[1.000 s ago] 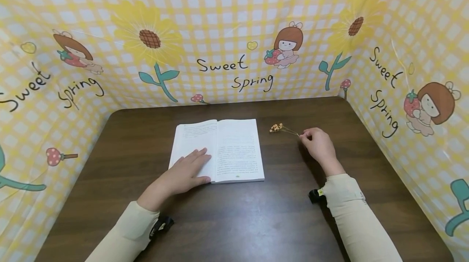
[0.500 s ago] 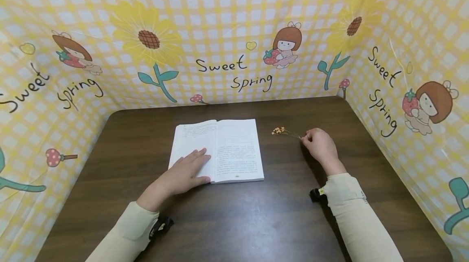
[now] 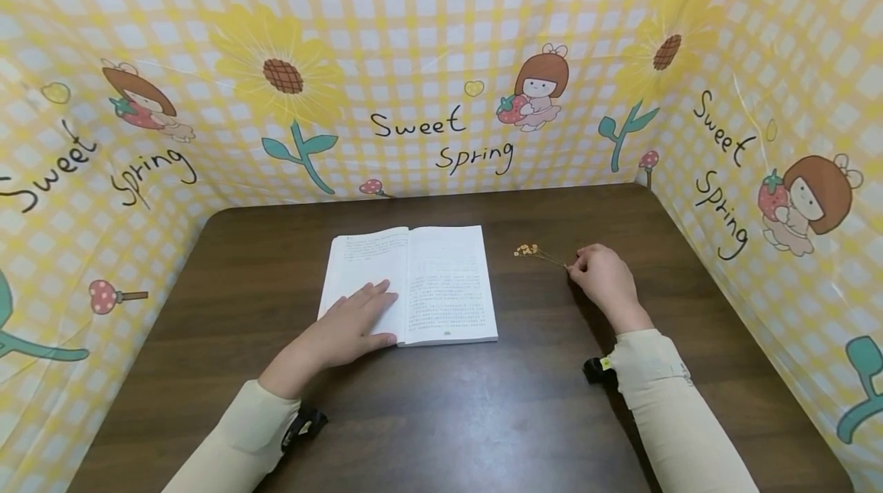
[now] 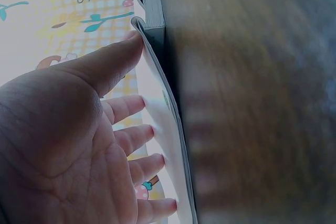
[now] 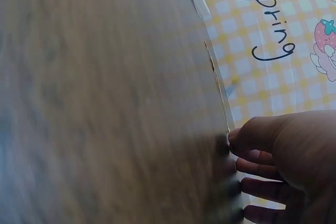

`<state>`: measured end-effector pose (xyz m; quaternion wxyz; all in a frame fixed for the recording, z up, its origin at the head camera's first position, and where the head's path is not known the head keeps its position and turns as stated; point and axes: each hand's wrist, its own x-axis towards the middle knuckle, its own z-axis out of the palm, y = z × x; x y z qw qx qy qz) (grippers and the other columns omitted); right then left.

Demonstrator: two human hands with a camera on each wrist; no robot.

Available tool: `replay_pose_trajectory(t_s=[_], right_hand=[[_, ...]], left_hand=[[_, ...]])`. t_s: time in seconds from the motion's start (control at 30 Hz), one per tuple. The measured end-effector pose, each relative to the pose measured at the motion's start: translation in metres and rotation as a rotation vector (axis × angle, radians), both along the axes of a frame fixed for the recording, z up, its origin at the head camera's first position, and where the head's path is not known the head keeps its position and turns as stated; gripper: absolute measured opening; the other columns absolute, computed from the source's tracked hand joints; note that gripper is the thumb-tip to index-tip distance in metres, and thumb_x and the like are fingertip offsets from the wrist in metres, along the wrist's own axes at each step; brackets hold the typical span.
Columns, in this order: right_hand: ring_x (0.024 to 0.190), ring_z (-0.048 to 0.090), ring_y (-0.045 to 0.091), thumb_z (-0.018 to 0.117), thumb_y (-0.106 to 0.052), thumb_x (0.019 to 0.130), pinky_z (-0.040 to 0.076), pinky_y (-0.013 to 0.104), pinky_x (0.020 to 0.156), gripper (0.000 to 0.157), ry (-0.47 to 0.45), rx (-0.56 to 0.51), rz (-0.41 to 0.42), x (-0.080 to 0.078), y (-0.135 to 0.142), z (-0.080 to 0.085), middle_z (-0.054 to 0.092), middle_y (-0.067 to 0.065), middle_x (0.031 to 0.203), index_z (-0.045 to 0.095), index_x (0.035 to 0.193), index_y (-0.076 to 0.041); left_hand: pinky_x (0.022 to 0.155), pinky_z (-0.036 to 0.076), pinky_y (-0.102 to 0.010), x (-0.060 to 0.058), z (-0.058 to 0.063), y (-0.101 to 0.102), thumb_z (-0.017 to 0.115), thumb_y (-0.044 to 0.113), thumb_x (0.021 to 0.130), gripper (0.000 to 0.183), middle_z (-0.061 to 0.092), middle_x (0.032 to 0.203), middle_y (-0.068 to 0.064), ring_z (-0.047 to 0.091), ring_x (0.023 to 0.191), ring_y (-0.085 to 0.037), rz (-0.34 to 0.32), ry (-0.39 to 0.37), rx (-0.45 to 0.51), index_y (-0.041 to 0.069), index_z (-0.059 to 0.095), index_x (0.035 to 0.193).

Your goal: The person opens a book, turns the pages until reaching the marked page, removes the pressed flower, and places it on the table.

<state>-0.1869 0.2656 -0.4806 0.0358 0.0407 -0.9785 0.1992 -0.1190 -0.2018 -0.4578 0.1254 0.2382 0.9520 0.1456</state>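
An open book [image 3: 451, 271] with printed pages lies on the dark wooden table. My left hand [image 3: 352, 324] rests spread on its left page, thumb near the bottom of the spine fold; in the left wrist view the fingertips [image 4: 157, 160] touch the paper. Right of the book, my right hand [image 3: 603, 278] pinches the stem end of a small sprig of dried yellow flowers [image 3: 526, 250] between thumb and forefinger. The blossoms point left toward the book. In the right wrist view the thin sprig [image 5: 222, 98] lies close along the tabletop, and the other fingers are near the surface.
The brown table [image 3: 441, 416] reaches around the book on all sides. A yellow checked cloth [image 3: 414, 41] with flower and girl prints stands as a wall at the back and both sides. A black wrist camera [image 3: 303, 428] sits under the left cuff.
The sprig's flower head has shifted slightly right and toward me, while my right hand has moved only a little. My left hand has stayed on the book.
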Motion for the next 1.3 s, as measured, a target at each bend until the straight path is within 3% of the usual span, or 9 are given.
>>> replay_pose_trajectory(t_s=[0.43, 0.67, 0.8, 1.03, 1.3], right_hand=[[0.121, 0.06, 0.041, 0.068, -0.021, 0.097, 0.052, 0.057, 0.091, 0.024, 0.004, -0.018, -0.017, 0.001, -0.004, 0.0, 0.065, 0.019, 0.132, 0.076, 0.078, -0.009], [0.113, 0.062, 0.039, 0.065, -0.027, 0.1, 0.052, 0.057, 0.09, 0.022, 0.016, -0.087, -0.019, 0.004, -0.005, 0.002, 0.065, 0.018, 0.127, 0.075, 0.101, -0.008], [0.108, 0.064, 0.036, 0.063, -0.03, 0.101, 0.052, 0.055, 0.085, 0.023, 0.061, -0.101, -0.012, 0.006, -0.011, 0.009, 0.065, 0.017, 0.125, 0.073, 0.107, -0.009], [0.129, 0.056, 0.04, 0.064, -0.029, 0.102, 0.047, 0.06, 0.1, 0.025, 0.138, -0.145, 0.033, 0.008, -0.029, 0.028, 0.06, 0.017, 0.142, 0.072, 0.114, -0.009], [0.127, 0.058, 0.036, 0.067, -0.029, 0.1, 0.049, 0.055, 0.099, 0.025, 0.196, -0.138, 0.138, 0.012, -0.058, 0.048, 0.062, 0.012, 0.14, 0.073, 0.114, -0.009]], left_hand=[[0.117, 0.022, -0.07, 0.002, 0.003, -0.001, 0.064, 0.052, 0.098, 0.076, 0.026, 0.169, -0.009, 0.022, 0.156, -0.036, 0.0, 0.009, 0.009, 0.015, 0.039, 0.159], [0.117, 0.022, -0.07, 0.003, 0.003, -0.001, 0.063, 0.053, 0.098, 0.075, 0.026, 0.169, -0.009, 0.022, 0.156, -0.036, 0.001, 0.009, 0.008, 0.015, 0.039, 0.159], [0.118, 0.021, -0.07, 0.004, 0.003, -0.001, 0.063, 0.052, 0.098, 0.075, 0.025, 0.17, -0.009, 0.021, 0.157, -0.035, 0.002, 0.003, 0.011, 0.015, 0.039, 0.159], [0.118, 0.021, -0.07, 0.003, 0.002, -0.001, 0.063, 0.053, 0.098, 0.075, 0.025, 0.17, -0.008, 0.021, 0.157, -0.035, -0.003, 0.007, 0.008, 0.016, 0.039, 0.159], [0.118, 0.021, -0.07, 0.003, 0.003, -0.002, 0.063, 0.053, 0.098, 0.075, 0.025, 0.17, -0.008, 0.021, 0.157, -0.034, -0.003, 0.0, 0.006, 0.016, 0.039, 0.159]])
